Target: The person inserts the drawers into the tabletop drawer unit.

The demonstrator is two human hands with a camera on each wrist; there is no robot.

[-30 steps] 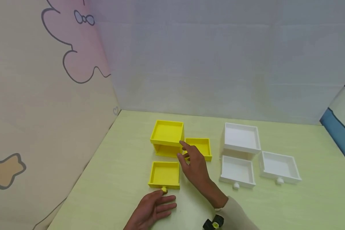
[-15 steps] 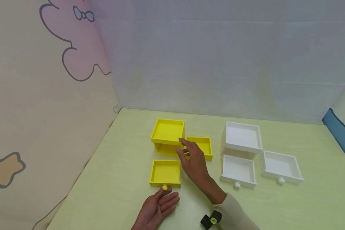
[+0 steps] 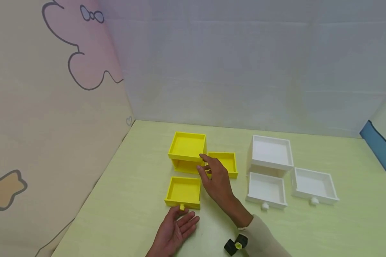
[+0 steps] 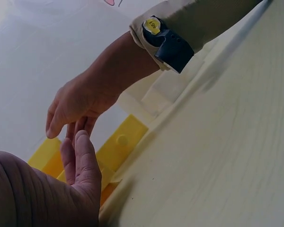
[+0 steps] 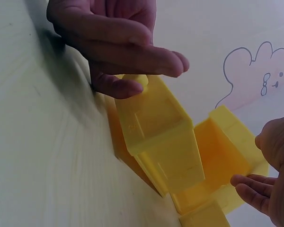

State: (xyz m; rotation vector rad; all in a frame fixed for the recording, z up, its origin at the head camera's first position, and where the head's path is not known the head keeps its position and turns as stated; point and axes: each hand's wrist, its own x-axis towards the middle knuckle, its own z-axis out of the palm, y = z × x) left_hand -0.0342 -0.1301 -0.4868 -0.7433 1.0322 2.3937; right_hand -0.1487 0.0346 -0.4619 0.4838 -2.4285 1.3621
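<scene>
My left hand (image 3: 172, 230) pinches the knob (image 3: 182, 207) of a yellow drawer (image 3: 183, 191) between thumb and index finger, its other fingers extended. The drawer lies in front of a yellow cabinet (image 3: 188, 145) whose lower front opening faces me. In the right wrist view, the drawer (image 5: 156, 123) looks slightly tilted, casting a shadow on the table. My right hand (image 3: 217, 180) is at the cabinet's front right corner, index fingertip touching the top edge and fingers loosely bent. Partly behind it sits a second yellow drawer (image 3: 228, 162).
Right of the yellow set stands a white cabinet (image 3: 271, 151). One white drawer (image 3: 266, 189) lies before it and another white drawer (image 3: 315, 184) to its right. The pale table (image 3: 128, 200) meets a printed wall (image 3: 51, 125) on the left and a plain backdrop behind.
The left hand has shifted slightly forward and left with the yellow drawer, which has come a little closer to the cabinet. My right hand stays at the cabinet's corner.
</scene>
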